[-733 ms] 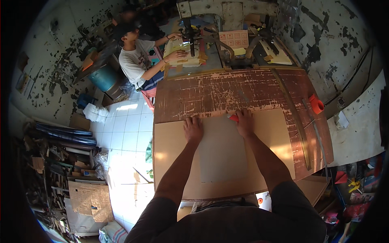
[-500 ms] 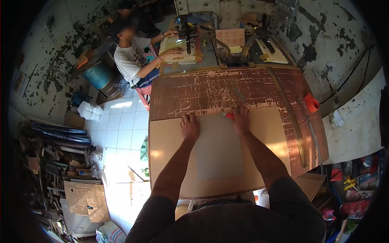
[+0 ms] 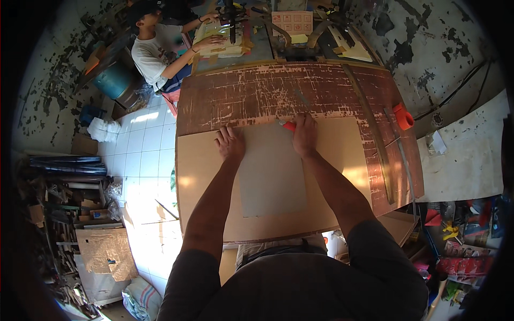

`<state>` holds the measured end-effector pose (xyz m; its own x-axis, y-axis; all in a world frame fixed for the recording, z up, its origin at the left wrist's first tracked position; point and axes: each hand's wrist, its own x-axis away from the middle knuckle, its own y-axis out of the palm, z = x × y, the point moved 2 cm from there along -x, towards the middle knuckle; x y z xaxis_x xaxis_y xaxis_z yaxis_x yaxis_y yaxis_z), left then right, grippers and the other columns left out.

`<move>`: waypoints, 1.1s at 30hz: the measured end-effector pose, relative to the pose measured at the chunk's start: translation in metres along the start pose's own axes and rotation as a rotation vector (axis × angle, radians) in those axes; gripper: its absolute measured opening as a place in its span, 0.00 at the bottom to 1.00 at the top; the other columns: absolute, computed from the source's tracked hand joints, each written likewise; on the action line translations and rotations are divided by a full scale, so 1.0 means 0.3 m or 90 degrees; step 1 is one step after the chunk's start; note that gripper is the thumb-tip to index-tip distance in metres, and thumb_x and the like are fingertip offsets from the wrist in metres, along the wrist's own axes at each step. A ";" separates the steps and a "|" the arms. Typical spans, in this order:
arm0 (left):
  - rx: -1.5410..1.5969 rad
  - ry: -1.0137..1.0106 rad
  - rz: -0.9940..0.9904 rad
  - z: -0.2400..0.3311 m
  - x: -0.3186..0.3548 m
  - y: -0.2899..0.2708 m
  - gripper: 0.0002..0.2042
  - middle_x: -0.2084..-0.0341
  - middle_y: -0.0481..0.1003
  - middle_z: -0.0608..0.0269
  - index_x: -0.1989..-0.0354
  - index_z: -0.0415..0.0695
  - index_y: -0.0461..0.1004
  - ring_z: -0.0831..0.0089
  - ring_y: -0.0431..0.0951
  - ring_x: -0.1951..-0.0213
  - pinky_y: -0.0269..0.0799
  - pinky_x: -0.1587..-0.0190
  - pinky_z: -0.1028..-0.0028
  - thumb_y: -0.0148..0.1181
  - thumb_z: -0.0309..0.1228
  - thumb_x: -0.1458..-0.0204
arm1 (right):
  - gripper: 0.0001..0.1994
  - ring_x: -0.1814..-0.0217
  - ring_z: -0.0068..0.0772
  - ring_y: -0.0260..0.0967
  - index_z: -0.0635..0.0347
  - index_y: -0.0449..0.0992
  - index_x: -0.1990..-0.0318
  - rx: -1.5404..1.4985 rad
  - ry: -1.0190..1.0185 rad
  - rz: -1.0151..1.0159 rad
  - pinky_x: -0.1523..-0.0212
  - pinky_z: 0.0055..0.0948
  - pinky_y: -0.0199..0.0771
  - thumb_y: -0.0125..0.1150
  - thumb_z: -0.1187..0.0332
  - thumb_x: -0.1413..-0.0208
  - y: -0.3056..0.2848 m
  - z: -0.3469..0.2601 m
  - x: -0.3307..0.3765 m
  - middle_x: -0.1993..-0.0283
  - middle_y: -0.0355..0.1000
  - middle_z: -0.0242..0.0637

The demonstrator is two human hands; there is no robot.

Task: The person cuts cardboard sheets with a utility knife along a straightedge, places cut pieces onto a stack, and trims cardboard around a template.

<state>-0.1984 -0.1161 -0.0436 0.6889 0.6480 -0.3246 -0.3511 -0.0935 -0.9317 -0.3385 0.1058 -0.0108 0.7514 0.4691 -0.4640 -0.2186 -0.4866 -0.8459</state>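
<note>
**Two hands on a cardboard sheet at a scarred cutting table**

Peeling, blotched walls close in a cluttered workshop, with white floor tiles on the left. At the far end, a pale pink square sheet printed with a grid of small red boxes [image 3: 292, 22] stands among machine parts, and a stack of yellowish flat sheets [image 3: 220, 41] lies under another person's hands [image 3: 210, 40]. An orange roll [image 3: 404, 117] sits at the right edge of the brown, heavily scored table [image 3: 267, 91].

On the near half of that table lies a large tan cardboard sheet [image 3: 203, 176], with a smaller grey rectangular sheet [image 3: 273, 182] on top. The left hand [image 3: 230, 143] presses flat, fingers spread and released, on the cardboard's far edge. The right hand [image 3: 304, 135] is clenched around a red-handled cutter [image 3: 288, 125] just beside the grey sheet's top edge.
</note>
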 end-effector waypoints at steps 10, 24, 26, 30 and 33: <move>0.014 -0.002 -0.080 -0.009 0.001 -0.042 0.21 0.46 0.63 0.53 0.38 0.57 0.62 0.53 0.63 0.43 0.59 0.44 0.49 0.49 0.48 0.37 | 0.15 0.44 0.45 0.63 0.52 0.72 0.53 0.022 -0.019 -0.046 0.41 0.45 0.61 0.64 0.70 0.49 -0.029 -0.021 0.013 0.49 0.65 0.41; 0.029 -0.038 -0.083 0.005 0.016 -0.025 0.18 0.48 0.63 0.59 0.42 0.57 0.66 0.58 0.62 0.42 0.56 0.41 0.53 0.51 0.46 0.38 | 0.17 0.42 0.41 0.61 0.48 0.74 0.52 -0.002 -0.027 -0.037 0.41 0.43 0.59 0.66 0.70 0.51 0.004 0.013 0.019 0.49 0.65 0.36; 0.038 -0.034 -0.066 -0.003 0.010 -0.028 0.18 0.48 0.64 0.59 0.42 0.58 0.66 0.58 0.62 0.42 0.56 0.42 0.53 0.51 0.46 0.38 | 0.17 0.42 0.41 0.61 0.48 0.74 0.52 -0.003 -0.025 -0.050 0.41 0.43 0.59 0.66 0.70 0.51 0.000 0.004 0.017 0.49 0.66 0.36; 0.017 -0.028 -0.052 -0.009 0.006 -0.005 0.17 0.49 0.64 0.58 0.43 0.57 0.67 0.57 0.63 0.42 0.57 0.43 0.52 0.50 0.47 0.38 | 0.16 0.42 0.40 0.61 0.48 0.73 0.53 -0.014 -0.027 -0.101 0.41 0.43 0.60 0.66 0.69 0.50 -0.008 0.001 0.003 0.50 0.66 0.34; -0.001 -0.012 -0.095 -0.001 0.007 -0.004 0.18 0.48 0.64 0.57 0.43 0.56 0.67 0.56 0.62 0.42 0.58 0.44 0.51 0.49 0.48 0.37 | 0.21 0.39 0.41 0.62 0.49 0.73 0.48 -0.004 -0.014 -0.200 0.40 0.45 0.61 0.67 0.73 0.52 -0.050 0.019 -0.003 0.43 0.66 0.35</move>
<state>-0.1964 -0.1148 -0.0432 0.7214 0.6687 -0.1800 -0.2450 0.0032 -0.9695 -0.3394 0.1169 0.0009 0.7677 0.6132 -0.1862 0.0260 -0.3201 -0.9470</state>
